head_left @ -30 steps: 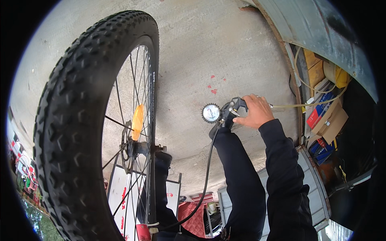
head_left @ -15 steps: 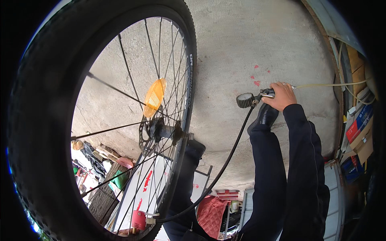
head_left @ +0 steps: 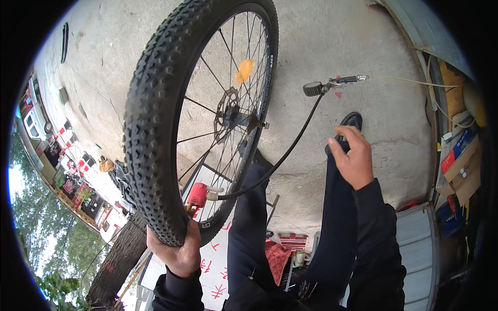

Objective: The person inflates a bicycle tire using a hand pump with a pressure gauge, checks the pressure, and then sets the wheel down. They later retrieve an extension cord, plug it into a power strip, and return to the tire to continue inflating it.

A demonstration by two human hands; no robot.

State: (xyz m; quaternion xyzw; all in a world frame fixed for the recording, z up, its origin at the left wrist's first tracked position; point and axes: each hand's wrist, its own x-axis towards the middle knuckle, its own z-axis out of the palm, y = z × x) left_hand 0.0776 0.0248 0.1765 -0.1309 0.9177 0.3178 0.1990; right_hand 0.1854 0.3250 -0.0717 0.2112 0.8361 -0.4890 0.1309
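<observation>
Head view: before me, the left hand [head_left: 178, 255] grips the near edge of a knobbly wheel [head_left: 149, 116], its long axis running ahead, slightly rightward; right of it, an inflator [head_left: 342, 80] lies crosswise on concrete [head_left: 384, 54], gauge [head_left: 312, 89] leftmost (the right hand [head_left: 355, 160] hovers, loosely bent, holding nothing).

Your left grip [head_left: 179, 255], at seven o'clock, is partly hidden by the tyre [head_left: 149, 129], itself cropped at twelve; the gauge [head_left: 313, 89], towards half-past one, is unreadable to you.

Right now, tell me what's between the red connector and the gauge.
In the head view, a black hose runs from connector toward gauge, crossing before the wheel and left leg.
</observation>
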